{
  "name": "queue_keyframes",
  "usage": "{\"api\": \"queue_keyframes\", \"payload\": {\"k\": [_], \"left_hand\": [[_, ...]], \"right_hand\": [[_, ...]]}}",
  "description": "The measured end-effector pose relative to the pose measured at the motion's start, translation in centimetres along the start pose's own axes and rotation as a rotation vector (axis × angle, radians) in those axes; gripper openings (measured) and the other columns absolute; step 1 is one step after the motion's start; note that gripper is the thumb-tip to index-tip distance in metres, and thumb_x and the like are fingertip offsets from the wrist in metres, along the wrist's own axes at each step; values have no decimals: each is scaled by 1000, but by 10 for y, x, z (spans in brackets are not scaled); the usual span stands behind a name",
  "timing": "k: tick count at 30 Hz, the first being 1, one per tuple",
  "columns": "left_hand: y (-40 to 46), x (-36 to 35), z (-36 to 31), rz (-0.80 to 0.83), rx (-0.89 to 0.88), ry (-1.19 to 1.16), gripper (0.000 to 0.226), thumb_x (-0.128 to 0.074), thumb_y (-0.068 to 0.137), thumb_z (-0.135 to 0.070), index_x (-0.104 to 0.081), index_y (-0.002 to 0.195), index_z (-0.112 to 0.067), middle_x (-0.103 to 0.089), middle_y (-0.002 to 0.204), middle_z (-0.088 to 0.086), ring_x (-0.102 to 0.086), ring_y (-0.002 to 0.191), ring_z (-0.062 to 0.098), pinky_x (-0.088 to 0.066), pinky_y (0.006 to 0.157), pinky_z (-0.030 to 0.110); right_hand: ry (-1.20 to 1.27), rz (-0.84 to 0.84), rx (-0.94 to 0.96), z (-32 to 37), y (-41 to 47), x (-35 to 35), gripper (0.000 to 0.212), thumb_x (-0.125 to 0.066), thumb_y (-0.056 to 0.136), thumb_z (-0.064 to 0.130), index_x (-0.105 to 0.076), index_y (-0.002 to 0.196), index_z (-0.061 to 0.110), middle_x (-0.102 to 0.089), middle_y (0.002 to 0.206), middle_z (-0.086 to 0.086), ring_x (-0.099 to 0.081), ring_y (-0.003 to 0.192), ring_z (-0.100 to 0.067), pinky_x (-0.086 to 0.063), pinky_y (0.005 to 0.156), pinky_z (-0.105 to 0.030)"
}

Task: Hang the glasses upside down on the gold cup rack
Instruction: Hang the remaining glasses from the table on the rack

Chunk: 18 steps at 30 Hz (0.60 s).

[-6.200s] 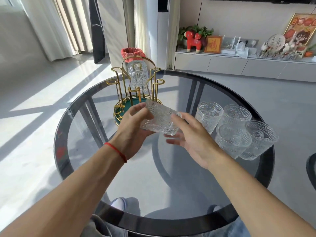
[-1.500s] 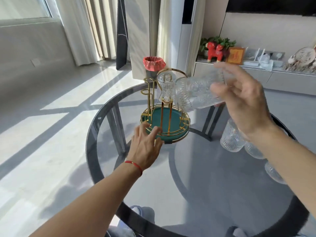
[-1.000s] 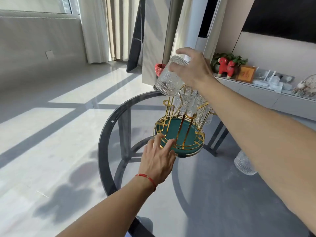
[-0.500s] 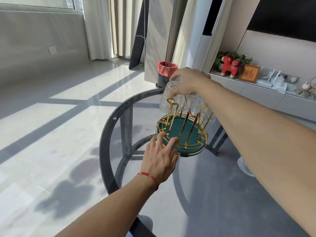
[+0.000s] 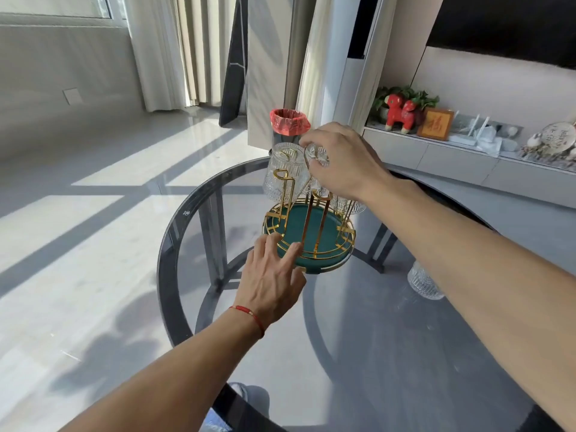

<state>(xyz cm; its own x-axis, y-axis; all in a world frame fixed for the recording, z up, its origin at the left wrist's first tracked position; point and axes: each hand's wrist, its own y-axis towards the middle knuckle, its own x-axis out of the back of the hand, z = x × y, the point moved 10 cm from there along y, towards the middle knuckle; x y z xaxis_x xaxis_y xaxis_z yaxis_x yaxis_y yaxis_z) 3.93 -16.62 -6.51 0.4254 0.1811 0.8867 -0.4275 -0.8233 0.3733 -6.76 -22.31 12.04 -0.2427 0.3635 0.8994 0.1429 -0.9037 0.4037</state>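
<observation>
Item 1, rack (image 5: 311, 232): gold wire pegs rising upright from a round green base ringed in gold rail. It stands on the counter (image 5: 358, 353) directly ahead of both my hands.

Item 2, hung glass (image 5: 285, 174): clear, ribbed, cylindrical, mouth down over a far-left peg, long axis near vertical with a slight tilt. It sits just left of my right hand (image 5: 343, 160), whose fingertips are at its upper edge; I cannot tell whether they touch it. More inverted glasses show behind that hand, partly hidden.

Item 3, right hand: above the rack, fingers curled loosely, seemingly pinching nothing.

Item 4, left hand (image 5: 271, 275): flat, fingers spread, tips against the near gold rail of the base, steadying it by my judgement.

Item 5, spare glass (image 5: 425, 283): same pressed pattern, on the counter below my right forearm, well right of the rack. The right hand is nearer; I judge it the next pickup, needing inversion before hanging.

Item 6, counter: round, smoked glass, dark rim, glossy.
</observation>
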Motion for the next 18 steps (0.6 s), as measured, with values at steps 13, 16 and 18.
{"api": "queue_keyframes", "payload": {"k": [13, 16, 18], "left_hand": [[-22, 21, -135, -13, -277, -310, 38, -61, 82, -30, -61, 112, -6, -56, 118, 14, -49, 108, 33, -45, 93, 48], [-27, 15, -155, 38, -208, -439, 43, -61, 81, -34, -61, 116, -10, -55, 120, 8, -48, 112, 28, -41, 99, 37], [-31, 12, -164, 58, -150, -510, 48, -54, 80, -43, -61, 117, -13, -56, 119, 5, -47, 112, 23, -36, 97, 28]], "right_hand": [[149, -169, -131, -55, -233, 15, 44, -65, 83, -5, -68, 125, 8, -61, 132, -9, -62, 121, -29, -49, 105, -43], [161, -280, -269, -98, -263, 39, 44, -67, 84, -2, -66, 127, 9, -62, 131, -8, -61, 123, -30, -46, 109, -42], [81, -408, -371, -129, -281, 65, 44, -69, 83, 4, -65, 126, 8, -63, 128, -11, -59, 121, -35, -43, 109, -49]]}}
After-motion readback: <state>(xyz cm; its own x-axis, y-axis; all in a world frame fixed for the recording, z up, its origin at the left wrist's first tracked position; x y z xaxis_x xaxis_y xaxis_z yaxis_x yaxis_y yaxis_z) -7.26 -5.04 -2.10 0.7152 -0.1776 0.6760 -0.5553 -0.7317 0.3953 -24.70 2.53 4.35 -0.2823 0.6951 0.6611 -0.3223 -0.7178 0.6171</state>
